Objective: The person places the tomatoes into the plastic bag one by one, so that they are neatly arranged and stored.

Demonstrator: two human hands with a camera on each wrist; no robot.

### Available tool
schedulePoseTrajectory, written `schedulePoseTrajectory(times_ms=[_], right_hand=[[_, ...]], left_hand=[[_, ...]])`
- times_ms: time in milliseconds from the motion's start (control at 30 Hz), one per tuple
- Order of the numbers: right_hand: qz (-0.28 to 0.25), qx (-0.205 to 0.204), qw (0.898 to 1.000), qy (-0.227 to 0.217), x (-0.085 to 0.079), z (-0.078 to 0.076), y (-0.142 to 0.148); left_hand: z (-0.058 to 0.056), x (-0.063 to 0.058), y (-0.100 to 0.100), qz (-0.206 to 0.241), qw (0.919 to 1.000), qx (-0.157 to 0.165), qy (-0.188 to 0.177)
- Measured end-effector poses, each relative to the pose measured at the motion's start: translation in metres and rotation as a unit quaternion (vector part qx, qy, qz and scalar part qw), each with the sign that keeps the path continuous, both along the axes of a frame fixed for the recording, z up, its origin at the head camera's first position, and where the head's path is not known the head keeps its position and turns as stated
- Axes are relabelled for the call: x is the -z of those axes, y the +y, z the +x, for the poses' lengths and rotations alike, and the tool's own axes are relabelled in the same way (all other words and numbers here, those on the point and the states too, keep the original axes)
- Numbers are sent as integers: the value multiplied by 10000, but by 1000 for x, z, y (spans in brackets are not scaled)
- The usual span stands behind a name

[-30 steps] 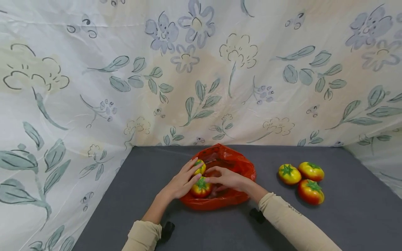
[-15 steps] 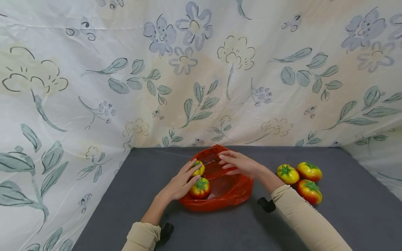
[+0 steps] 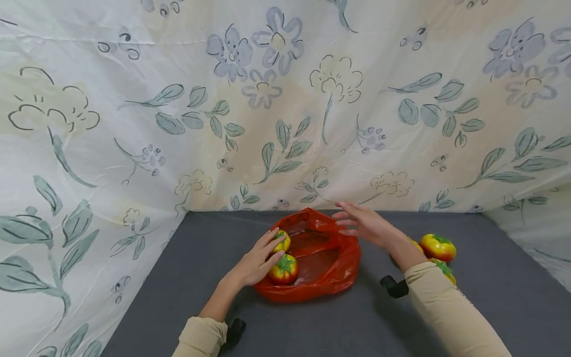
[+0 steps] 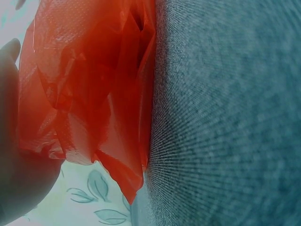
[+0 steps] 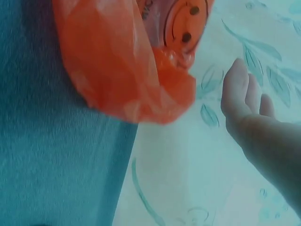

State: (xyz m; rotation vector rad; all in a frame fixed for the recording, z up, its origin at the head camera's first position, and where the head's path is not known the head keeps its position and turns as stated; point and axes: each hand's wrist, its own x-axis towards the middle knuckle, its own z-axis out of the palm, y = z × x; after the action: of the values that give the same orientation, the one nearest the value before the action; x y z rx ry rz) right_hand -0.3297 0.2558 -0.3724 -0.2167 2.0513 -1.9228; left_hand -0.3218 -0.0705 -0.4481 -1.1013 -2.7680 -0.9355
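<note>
R hand (image 3: 367, 223) moved right; bag (image 3: 341, 263): smiley (image 5: 186, 22), ltrs (image 5: 146, 9) unclear.

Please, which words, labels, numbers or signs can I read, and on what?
Red bag: smiley face sign, partly shown in the right wrist view.
Red bag: dark letters beside it, cut off and blurred, not readable.
Right sleeve: tiny dark marks, too small to read.
</note>
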Motion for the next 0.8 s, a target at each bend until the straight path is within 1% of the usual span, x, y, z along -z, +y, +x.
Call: schedulePoseTrajectory(times_ms=[200, 400, 500, 633, 800], right_hand=[[-209, 210, 9996, -34, -3, 2, 22], [-224, 575, 9981, 50, -3, 4, 44], [-242, 789, 9965, 93, -3, 8, 57], [-364, 907, 9951, 172, -5, 14, 77], [-592, 1059, 9925, 119, -6, 20, 102]], left_hand=[[0, 1, 0, -21, 10000, -1, -27], [1, 2, 1, 8, 9999, -32, -99], [1, 2, 1, 0, 9999, 4, -124], [0, 2, 1, 2, 9999, -37, -143], [-1, 2, 0, 29, 9999, -83, -83]])
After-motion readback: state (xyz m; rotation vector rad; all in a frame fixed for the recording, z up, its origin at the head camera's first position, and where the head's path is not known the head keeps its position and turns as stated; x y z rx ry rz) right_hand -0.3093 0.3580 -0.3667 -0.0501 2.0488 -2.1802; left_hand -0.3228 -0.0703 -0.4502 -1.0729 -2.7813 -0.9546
